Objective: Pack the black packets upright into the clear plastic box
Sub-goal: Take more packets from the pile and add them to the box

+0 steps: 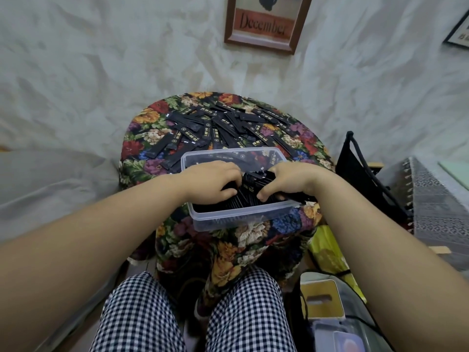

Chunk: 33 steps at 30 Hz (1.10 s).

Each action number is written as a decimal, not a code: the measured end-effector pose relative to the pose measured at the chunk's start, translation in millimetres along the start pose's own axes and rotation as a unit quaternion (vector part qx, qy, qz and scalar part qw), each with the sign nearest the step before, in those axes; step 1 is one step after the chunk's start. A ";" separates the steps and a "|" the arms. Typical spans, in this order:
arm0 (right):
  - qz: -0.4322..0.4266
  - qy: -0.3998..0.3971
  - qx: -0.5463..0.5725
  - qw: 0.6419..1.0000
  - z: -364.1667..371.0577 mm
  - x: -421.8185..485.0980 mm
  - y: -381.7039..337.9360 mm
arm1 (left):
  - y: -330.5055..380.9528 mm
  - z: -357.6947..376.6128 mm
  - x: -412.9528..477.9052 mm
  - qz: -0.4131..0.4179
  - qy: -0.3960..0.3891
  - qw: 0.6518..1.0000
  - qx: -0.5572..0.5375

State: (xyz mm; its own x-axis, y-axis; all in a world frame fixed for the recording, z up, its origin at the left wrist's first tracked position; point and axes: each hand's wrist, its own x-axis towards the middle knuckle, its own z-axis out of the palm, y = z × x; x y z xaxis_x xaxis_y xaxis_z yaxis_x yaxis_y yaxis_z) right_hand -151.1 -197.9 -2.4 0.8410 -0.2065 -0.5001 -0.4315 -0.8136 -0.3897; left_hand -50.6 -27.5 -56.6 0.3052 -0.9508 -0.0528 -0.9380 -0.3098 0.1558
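Note:
A clear plastic box [243, 216] stands at the near edge of a small round table covered in a floral cloth [142, 146]. Inside it a row of black packets [250, 194] stands upright. My left hand [210, 181] and my right hand [289, 181] are both inside the box, fingers curled around the packed packets from either side. Several loose black packets [223, 123] lie scattered flat on the cloth behind the box.
A black bag [360, 168] stands to the right of the table, beside a grey patterned cloth [436, 199]. Yellow items and a clear container [330, 295] sit at the lower right. My legs in checked trousers [193, 313] are under the table's edge. A framed picture [266, 21] hangs behind.

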 end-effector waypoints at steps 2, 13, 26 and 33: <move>-0.005 -0.002 0.006 1.000 -1.4 1.1 1.3 | -0.1 0.1 -0.9 0.000 0.018 1.000 -0.007; -0.035 -0.009 0.147 0.989 -6.4 -2.4 13.3 | 3.1 -2.6 -4.7 0.006 -0.009 1.000 0.018; -0.111 0.033 0.358 0.927 -5.5 20.4 -15.0 | 3.9 -5.2 -2.1 0.013 -0.047 0.997 0.051; -0.121 0.064 0.407 0.903 11.8 29.8 -3.3 | 5.6 -6.7 0.2 0.021 -0.055 0.995 0.078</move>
State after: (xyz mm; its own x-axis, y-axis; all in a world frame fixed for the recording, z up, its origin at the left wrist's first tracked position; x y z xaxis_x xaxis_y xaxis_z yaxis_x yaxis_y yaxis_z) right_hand -128.4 -194.9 -25.2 0.9509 -0.1793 -0.2521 -0.2843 -0.1846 -0.9408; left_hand -54.6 -29.5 -49.1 0.2529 -0.9545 -0.1583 -0.9664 -0.2569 0.0053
